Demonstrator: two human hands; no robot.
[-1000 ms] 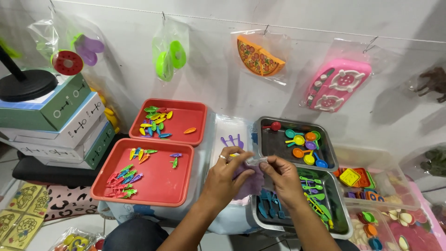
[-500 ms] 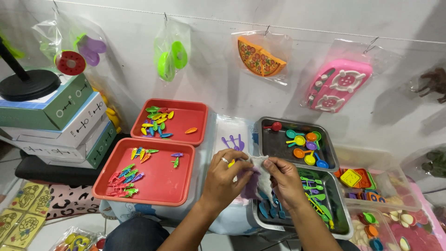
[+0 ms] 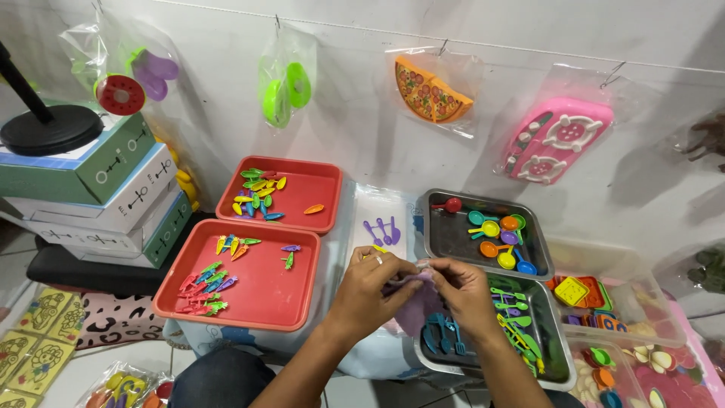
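While both hands meet in the middle of the head view, the left hand [image 3: 370, 283] and right hand [image 3: 461, 291] have their fingers [image 3: 404, 273] pinched nearly closed on a small clear plastic bag [image 3: 415, 302] with something purplish in it, held between the two hands right at the fingertips. It hangs just above the near grey tray [image 3: 555, 355] of blue and green toy utensils, with the near red tray [image 3: 264, 291] of little plastic carrots off to the left and purple spoons [image 3: 381, 230] just behind the hands.
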